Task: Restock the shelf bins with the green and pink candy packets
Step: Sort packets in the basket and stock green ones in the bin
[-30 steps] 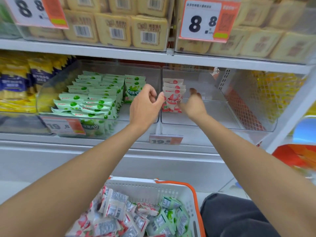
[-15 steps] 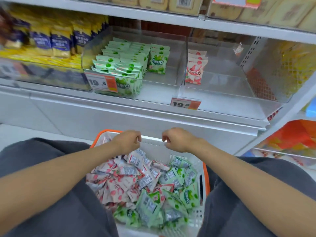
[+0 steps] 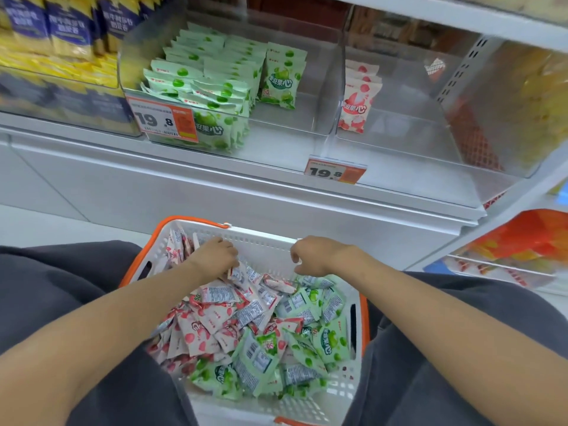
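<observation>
We have both hands down in the white basket (image 3: 307, 404) that sits between our knees. Our left hand (image 3: 215, 256) is curled over the far left of the heap, its fingers pressing onto a pink packet, though we cannot tell whether they have closed on it. Our right hand (image 3: 316, 255) hovers just above the heap near the far wall, fingers loosely curled and holding nothing we can see.

The basket is well filled: pink packets (image 3: 203, 327) lie mostly on the left and toward the far side, green packets (image 3: 322, 339) on the right and near side, with some mixing in the middle.

These look like small sealed pillow packs, so we judge them light, soft and crinkly, with slick film that may slip. Pinching a sealed edge, or gathering several flat between thumb and fingers, seems the safest hold; squeezing the middle could crush what is inside.

On the shelf (image 3: 215, 192) above stand two clear bins. The left bin (image 3: 322, 87) is already well stocked with green packets in upright rows, with bare floor on its right side. The right bin (image 3: 445, 124) holds only a short row of pink ones (image 3: 356, 99) against its left wall, so most of the pink stock remains to be moved.
</observation>
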The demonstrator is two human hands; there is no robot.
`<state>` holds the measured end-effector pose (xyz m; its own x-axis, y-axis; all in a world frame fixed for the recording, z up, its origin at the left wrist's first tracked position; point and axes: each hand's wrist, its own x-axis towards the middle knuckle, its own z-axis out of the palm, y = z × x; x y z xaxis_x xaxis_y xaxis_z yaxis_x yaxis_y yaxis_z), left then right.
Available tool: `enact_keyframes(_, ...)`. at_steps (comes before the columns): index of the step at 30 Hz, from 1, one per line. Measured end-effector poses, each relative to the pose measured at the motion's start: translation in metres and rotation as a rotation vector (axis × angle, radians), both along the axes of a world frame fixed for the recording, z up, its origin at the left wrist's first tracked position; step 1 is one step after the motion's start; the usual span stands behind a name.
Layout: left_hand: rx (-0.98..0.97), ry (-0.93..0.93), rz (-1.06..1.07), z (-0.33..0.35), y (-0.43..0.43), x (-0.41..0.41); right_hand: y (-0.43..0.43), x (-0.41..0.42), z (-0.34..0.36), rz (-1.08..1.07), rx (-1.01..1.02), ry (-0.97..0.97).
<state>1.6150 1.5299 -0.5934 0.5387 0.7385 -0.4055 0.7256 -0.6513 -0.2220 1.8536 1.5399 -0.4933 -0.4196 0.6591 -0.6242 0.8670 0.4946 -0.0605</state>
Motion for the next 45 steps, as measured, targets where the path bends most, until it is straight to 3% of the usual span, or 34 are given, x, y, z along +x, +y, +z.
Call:
enact_keyframes(3,-0.088,-0.477,0.33,0.022,0.004,0.011,0.006,0.004,0.01,-0.043,0.026,0.041)
enact_keyframes(6,-0.298,-0.901,0.574,0.057,0.006,0.024,0.011,0.01,0.021,-0.188,-0.05,0.22)
enact_keyframes(10,-0.382,-1.236,0.726,0.087,0.001,0.033,0.01,0.01,0.031,-0.484,-0.264,0.565)
enact_keyframes(12,-0.412,-1.317,0.751,0.095,0.0,0.036,0.007,0.012,0.033,-0.562,-0.315,0.68)
enact_keyframes(18,-0.254,-1.416,0.736,0.121,0.002,0.053,0.0,0.016,0.052,-0.653,-0.307,0.869)
enact_keyframes(24,-0.163,-1.328,0.599,0.162,0.02,0.071,-0.003,0.021,0.079,-0.617,-0.244,0.958)
enact_keyframes(28,-0.105,-1.393,0.554,0.208,0.044,0.093,0.007,0.032,0.101,-0.789,-0.125,1.181)
enact_keyframes(31,0.141,-1.482,0.573,0.234,0.067,0.11,0.018,0.052,0.123,-0.91,-0.063,1.325)
enact_keyframes(35,0.294,-1.39,0.634,0.24,0.098,0.13,0.052,0.081,0.149,-1.117,0.087,1.593)
enact_keyframes(39,0.272,-1.212,0.655,0.228,0.121,0.144,0.116,0.099,0.158,-1.16,0.325,1.424)
enact_keyframes(43,0.512,-0.857,0.633,0.216,0.119,0.149,0.171,0.082,0.144,-1.139,0.248,1.244)
enact_keyframes(45,0.61,-0.781,0.612,0.211,0.116,0.15,0.188,0.071,0.136,-1.116,0.21,1.202)
